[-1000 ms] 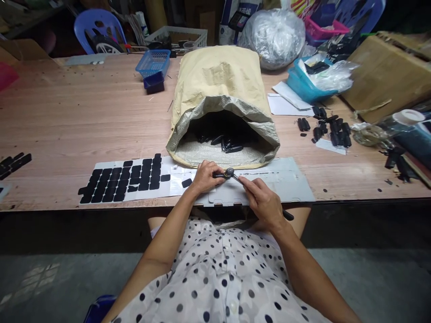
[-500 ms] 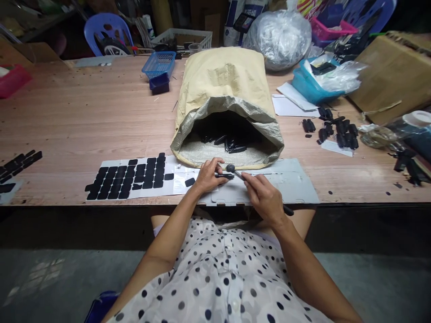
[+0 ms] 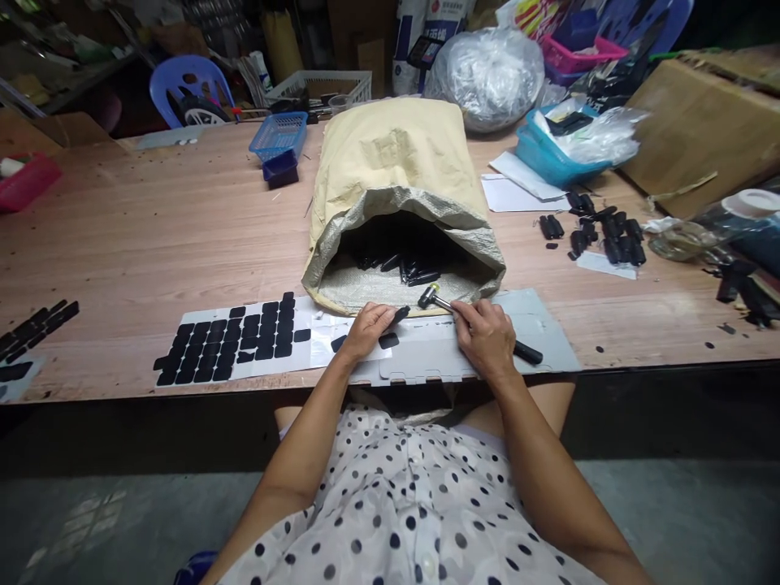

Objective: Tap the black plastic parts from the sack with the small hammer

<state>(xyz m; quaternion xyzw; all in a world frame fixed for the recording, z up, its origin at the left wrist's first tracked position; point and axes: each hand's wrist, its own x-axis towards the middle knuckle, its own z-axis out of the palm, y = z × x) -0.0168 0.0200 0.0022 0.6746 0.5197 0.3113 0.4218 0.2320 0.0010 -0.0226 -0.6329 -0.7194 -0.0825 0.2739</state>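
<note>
My left hand (image 3: 366, 329) is closed on a small black plastic part (image 3: 400, 314), whose tip sticks out toward the right. My right hand (image 3: 487, 333) grips a small mallet (image 3: 439, 303) by its shaft, with the head lying to the left and the black handle end showing on the right. Both hands are over a grey-white cardboard sheet (image 3: 536, 325) at the table's front edge. Beneath my left hand lies a loose black rounded piece (image 3: 388, 341). Behind the hands opens a cream woven sack (image 3: 390, 150) with several black parts (image 3: 420, 272) inside.
Rows of black rounded pieces (image 3: 208, 349) lie on white sheets at the left. Piles of black parts (image 3: 618, 240) sit at the right near a plastic jar (image 3: 725, 223) and a cardboard box (image 3: 700, 130). Blue baskets (image 3: 279, 134) stand behind the sack's left side.
My right hand has moved rightward and lowered the mallet, turning its head. My left hand has raised and tilted the black plastic part. The view has shifted slightly.
</note>
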